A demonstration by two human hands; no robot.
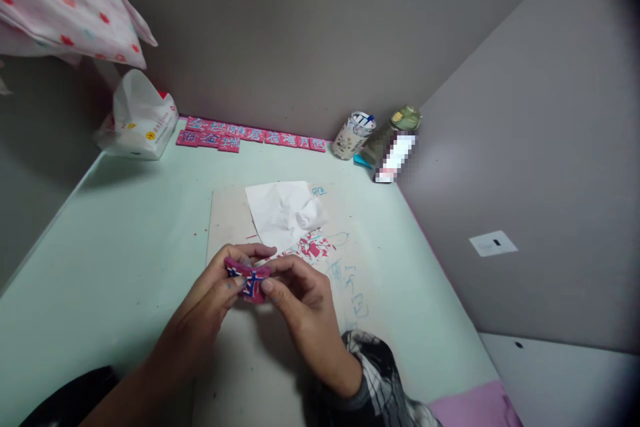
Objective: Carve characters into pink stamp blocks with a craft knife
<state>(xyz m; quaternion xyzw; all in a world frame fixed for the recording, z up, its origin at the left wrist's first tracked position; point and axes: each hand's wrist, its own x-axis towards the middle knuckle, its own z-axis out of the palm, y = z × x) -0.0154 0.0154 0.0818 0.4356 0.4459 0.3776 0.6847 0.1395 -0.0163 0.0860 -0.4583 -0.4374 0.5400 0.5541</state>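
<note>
Between my two hands is a small magenta tile [255, 288] with a blue, white-edged character on it, raised above the board. My left hand [213, 293] pinches its left side, thumb in front and fingers behind. On the right edge, my right hand [305, 297] grips it with thumb and index finger. Part of the tile is hidden by the thumbs. Just beyond the fingers lie red and white scraps [314, 247] and a crumpled white tissue [280, 210]. Beneath them is a pale board [225, 213] with blue characters drawn along its right side.
Against the back wall lie several similar magenta character tiles [255, 135] in two rows. A tissue pack [143, 123] stands at the back left, under a hanging patterned cloth [75, 7]. Back right hold a cup of pens [347, 138], a green container [406, 118] and a blurred-out device [396, 157].
</note>
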